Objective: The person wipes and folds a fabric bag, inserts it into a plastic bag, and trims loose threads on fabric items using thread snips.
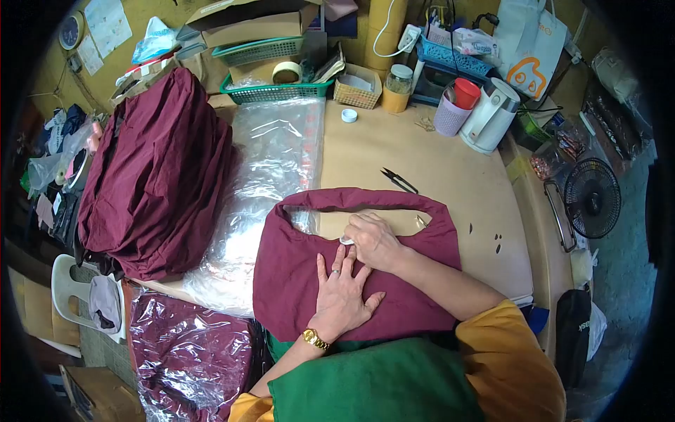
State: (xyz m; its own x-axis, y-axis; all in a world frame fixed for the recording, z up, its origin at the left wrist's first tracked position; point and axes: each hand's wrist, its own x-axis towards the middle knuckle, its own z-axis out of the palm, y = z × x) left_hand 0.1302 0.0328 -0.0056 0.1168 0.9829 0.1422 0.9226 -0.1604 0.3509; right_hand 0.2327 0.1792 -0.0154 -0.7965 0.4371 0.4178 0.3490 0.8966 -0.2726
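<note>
One big cloth pile point(158, 183), one dark red bag point(292, 281), two hands.
The cloth pile sits well left of the left hand point(342, 299). The dark red bag lies flat under both hands. The left hand is spread on it. The right hand point(373, 241) is curled, black snips point(401, 181) past it, a small white thing point(345, 240) pinched in its fingers.

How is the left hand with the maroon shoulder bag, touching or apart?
Touching. The head view shows the left hand lying palm-down on the maroon shoulder bag, fingers spread.
</note>
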